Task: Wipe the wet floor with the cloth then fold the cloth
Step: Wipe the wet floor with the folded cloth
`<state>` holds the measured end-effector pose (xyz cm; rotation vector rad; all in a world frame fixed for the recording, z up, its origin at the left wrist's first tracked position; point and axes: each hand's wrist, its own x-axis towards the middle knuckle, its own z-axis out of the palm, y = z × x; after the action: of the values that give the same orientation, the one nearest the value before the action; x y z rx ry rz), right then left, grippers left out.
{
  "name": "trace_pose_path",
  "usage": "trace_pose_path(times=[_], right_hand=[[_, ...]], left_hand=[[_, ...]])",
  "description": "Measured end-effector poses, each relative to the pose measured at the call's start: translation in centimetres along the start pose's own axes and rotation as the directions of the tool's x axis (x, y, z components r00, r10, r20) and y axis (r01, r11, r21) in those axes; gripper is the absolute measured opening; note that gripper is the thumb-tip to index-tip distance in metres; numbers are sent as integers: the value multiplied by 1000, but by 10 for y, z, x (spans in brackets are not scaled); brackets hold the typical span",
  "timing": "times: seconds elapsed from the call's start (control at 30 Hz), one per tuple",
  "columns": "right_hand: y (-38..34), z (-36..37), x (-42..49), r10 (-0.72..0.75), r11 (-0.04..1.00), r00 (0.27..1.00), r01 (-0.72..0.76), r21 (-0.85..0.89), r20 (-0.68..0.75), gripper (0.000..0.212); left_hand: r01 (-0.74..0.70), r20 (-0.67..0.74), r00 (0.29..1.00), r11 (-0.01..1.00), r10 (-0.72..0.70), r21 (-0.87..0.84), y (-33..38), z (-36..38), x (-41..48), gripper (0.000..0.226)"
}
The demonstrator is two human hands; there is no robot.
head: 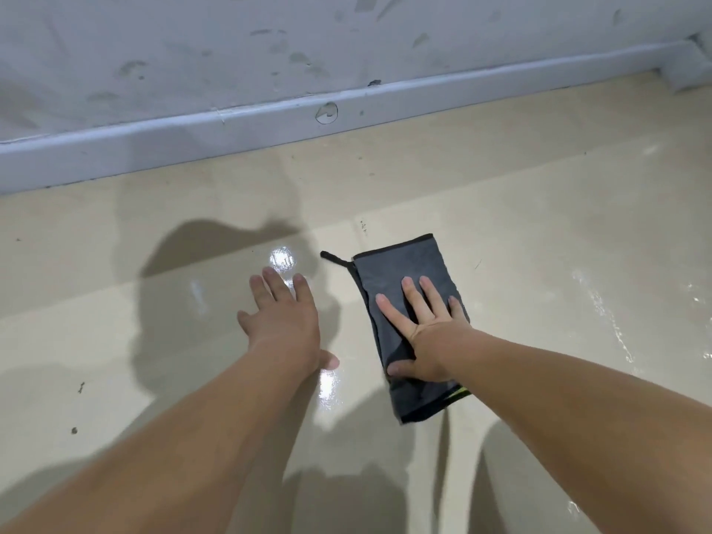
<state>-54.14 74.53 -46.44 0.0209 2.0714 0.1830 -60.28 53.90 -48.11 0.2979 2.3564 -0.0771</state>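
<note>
A dark grey cloth (404, 267) with a black hem and a small hanging loop lies folded into a narrow strip on the beige floor (539, 233). A bit of yellow-green shows at its near corner. My right hand (424, 333) rests flat on the cloth's middle, fingers spread, pressing it down. My left hand (285, 321) hovers or rests flat on the bare floor to the left of the cloth, fingers apart, holding nothing. Wet streaks (601, 306) glisten on the floor to the right of the cloth, and shiny patches lie near my left hand.
A pale grey wall with chipped paint and a skirting board (269, 125) runs across the far side. A wall corner juts out at the far right (685, 71). Small dark specks dot the floor at left.
</note>
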Motion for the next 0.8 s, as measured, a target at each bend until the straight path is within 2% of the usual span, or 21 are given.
trace_pose_path(times=[0.17, 0.33, 0.43, 0.53, 0.63, 0.7, 0.8], right_hand=[[2, -4, 6, -32, 998, 998, 35, -49, 59, 108], [29, -31, 29, -222, 948, 975, 222, -227, 27, 107], [53, -57, 53, -359, 895, 932, 328, -302, -49, 105], [72, -76, 76, -437, 873, 887, 377, -310, -152, 100], [93, -83, 91, -446, 889, 863, 396, -229, -237, 92], [119, -83, 95, -383, 924, 872, 364, -118, -305, 89], [175, -68, 100, -176, 961, 895, 247, 126, -411, 90]], left_hand=[[41, 42, 998, 999, -42, 7, 7, -4, 4, 154], [26, -49, 998, 999, -28, -43, -5, 3, -4, 150], [6, -102, 995, 995, -17, -98, -11, 8, -21, 136], [16, -223, 974, 998, -28, -53, 2, 12, -35, 104], [69, -254, 966, 995, -47, 76, 30, 5, -42, 87], [86, -243, 968, 990, -57, 109, 57, -8, -41, 81], [95, -136, 986, 995, -97, -22, 109, -41, -34, 77]])
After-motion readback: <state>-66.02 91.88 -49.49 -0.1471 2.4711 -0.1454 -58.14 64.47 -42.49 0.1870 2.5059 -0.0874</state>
